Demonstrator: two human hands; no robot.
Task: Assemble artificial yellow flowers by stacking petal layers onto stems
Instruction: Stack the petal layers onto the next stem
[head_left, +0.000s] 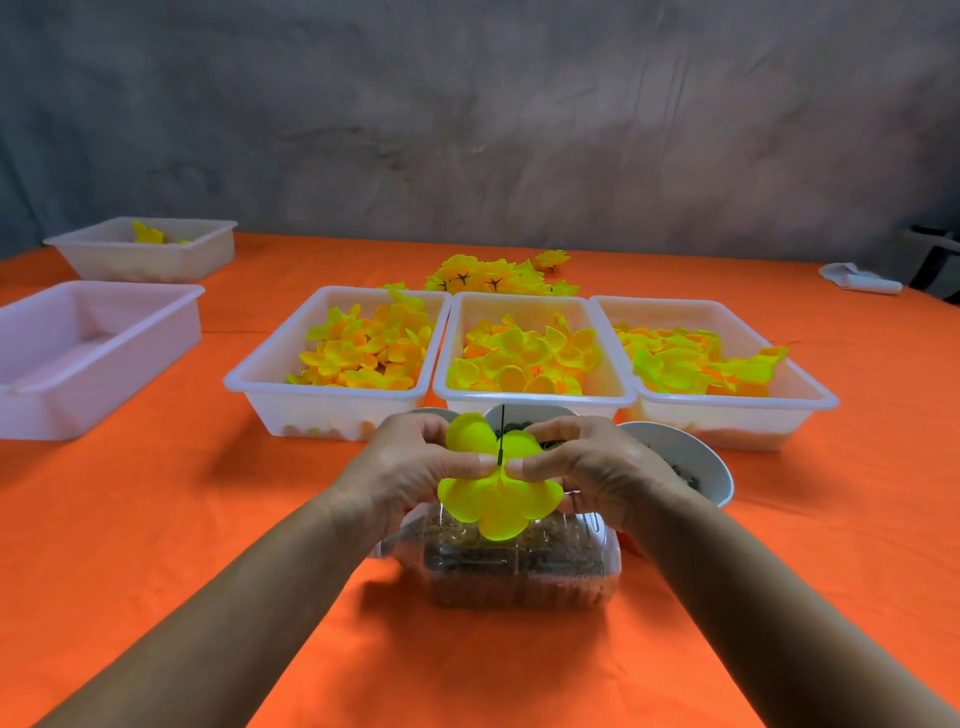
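A bright yellow petal layer (496, 501) is held up in front of me, above a clear plastic container. A thin dark stem (502, 434) sticks up through its middle. My left hand (410, 467) pinches the layer from the left, thumb pressed near the stem. My right hand (587, 462) pinches it from the right, thumb meeting the other at the centre. Three white trays of yellow petal layers stand behind: left tray (270, 387), middle tray (530, 400), right tray (810, 395). A pile of finished yellow flowers (493, 275) lies beyond them.
The clear container (524, 571) with dark brown filling lies on the orange tablecloth under my hands. A white bowl (717, 467) with dark bits sits at the right. An empty white tray (93, 353) and another tray (150, 249) holding a flower stand far left.
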